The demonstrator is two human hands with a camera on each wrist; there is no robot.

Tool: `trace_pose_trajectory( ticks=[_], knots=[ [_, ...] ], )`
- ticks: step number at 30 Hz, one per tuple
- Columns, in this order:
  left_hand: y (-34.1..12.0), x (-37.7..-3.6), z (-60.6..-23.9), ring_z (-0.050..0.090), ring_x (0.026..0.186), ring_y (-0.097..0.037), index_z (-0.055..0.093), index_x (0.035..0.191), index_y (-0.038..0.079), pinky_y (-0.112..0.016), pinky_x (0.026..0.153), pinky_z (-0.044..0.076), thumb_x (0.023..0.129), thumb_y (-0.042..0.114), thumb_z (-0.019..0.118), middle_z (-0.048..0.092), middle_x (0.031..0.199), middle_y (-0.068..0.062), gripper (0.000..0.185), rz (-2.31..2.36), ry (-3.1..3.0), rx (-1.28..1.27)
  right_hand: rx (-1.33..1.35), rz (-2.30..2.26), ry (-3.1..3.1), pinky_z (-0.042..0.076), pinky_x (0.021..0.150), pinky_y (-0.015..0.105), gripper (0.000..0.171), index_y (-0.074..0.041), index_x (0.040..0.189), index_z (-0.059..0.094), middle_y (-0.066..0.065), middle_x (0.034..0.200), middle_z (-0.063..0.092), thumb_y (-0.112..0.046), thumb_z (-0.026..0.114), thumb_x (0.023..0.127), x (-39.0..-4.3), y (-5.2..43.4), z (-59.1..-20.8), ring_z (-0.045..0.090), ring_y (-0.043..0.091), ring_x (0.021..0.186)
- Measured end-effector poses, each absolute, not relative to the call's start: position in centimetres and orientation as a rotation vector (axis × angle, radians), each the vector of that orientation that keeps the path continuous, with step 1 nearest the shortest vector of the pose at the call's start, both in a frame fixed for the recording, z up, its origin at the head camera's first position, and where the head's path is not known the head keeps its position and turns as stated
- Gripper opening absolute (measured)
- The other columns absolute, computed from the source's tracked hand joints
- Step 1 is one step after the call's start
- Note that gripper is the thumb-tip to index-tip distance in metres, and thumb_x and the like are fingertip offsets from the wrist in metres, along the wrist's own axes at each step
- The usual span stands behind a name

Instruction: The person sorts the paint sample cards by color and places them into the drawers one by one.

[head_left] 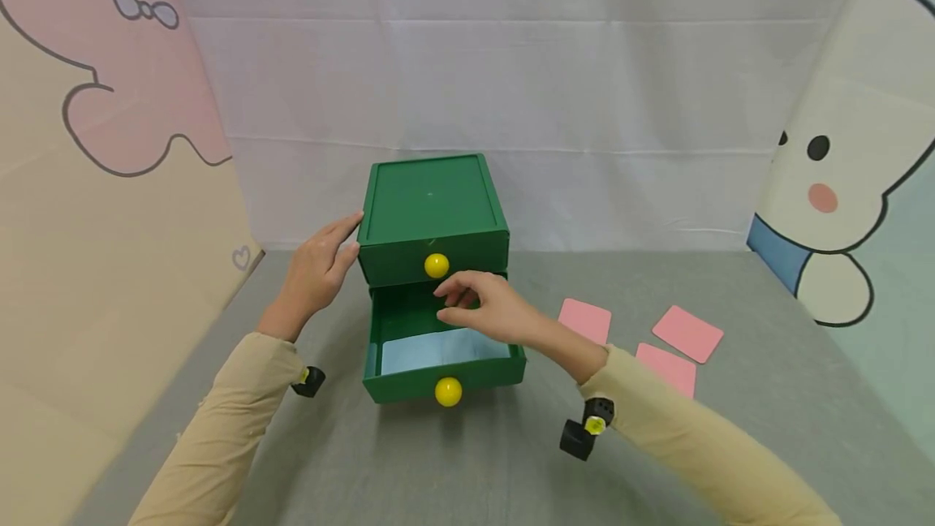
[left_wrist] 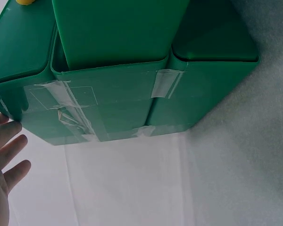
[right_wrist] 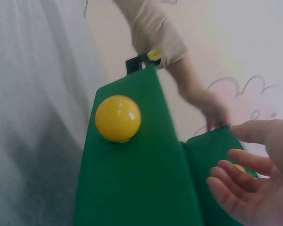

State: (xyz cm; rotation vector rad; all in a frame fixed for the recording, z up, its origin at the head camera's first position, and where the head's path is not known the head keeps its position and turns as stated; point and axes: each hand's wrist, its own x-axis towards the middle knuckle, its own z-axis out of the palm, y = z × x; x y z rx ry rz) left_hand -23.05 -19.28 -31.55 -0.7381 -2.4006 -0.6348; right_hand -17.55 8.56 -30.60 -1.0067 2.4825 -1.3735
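Observation:
A green drawer cabinet (head_left: 431,197) stands upright in the middle of the head view. Its middle drawer (head_left: 482,374) is pulled out toward me and has a yellow knob (head_left: 449,392) on the front. Light blue card-like pieces (head_left: 416,353) lie flat inside that drawer. My left hand (head_left: 314,270) rests against the cabinet's upper left side with fingers extended; the left wrist view shows its fingertips at the side wall. Over the pulled-out drawer hovers my right hand (head_left: 493,308), fingers loosely bent and holding nothing, with the palm side seen in the right wrist view (right_wrist: 254,174).
Pink cards (head_left: 688,334) lie on the grey table (head_left: 767,428) to the right of the cabinet. The top drawer, with its own yellow knob (head_left: 437,266), is closed. Clear tape (left_wrist: 167,84) crosses the cabinet's side. A white curtain (head_left: 584,88) hangs behind.

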Motion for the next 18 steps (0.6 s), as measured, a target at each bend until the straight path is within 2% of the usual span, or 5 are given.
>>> trace_pose_trajectory(
  ticks=[5,10,14,18],
  knots=[
    [-19.2,-23.0,-31.5,0.045,0.119,-0.035,0.043,0.133,-0.003,-0.051,0.096,0.036,0.098,0.025,0.037,0.047,0.131,-0.020,0.046,-0.646,-2.391,-0.747,-1.068,-1.545,2.522,0.048,0.064,0.024,0.028,-0.007,0.108,0.060,0.001,0.089,0.058,-0.015,0.067,0.083,-14.5,10.5,-30.4,0.054,0.011,0.079],
    [-19.2,-23.1,-31.6,0.045,0.119,-0.035,0.043,0.133,-0.002,-0.051,0.096,0.036,0.098,0.024,0.037,0.047,0.131,-0.020,0.045,-0.648,-2.388,-0.745,-1.098,-1.731,2.579,0.050,0.056,0.024,0.022,-0.008,0.099,0.062,-0.001,0.082,0.061,-0.015,0.070,0.080,-11.1,11.4,-32.8,0.055,0.008,0.071],
    [-19.2,-23.1,-31.6,0.045,0.119,-0.035,0.043,0.133,-0.003,-0.052,0.095,0.036,0.098,0.024,0.037,0.047,0.131,-0.021,0.045,-0.655,-2.385,-0.745,-0.850,-1.870,2.547,0.051,0.056,0.024,0.021,-0.007,0.094,0.062,0.001,0.079,0.061,-0.017,0.071,0.079,-8.8,11.0,-35.4,0.056,0.008,0.071],
    [-19.2,-23.2,-31.6,0.045,0.119,-0.035,0.043,0.133,-0.003,-0.052,0.095,0.036,0.098,0.025,0.037,0.047,0.131,-0.020,0.046,-0.658,-2.382,-0.748,-0.487,-1.917,2.445,0.050,0.059,0.022,0.024,-0.009,0.097,0.061,0.005,0.084,0.060,-0.020,0.072,0.078,-7.6,10.0,-37.8,0.057,0.009,0.074]
  ],
)
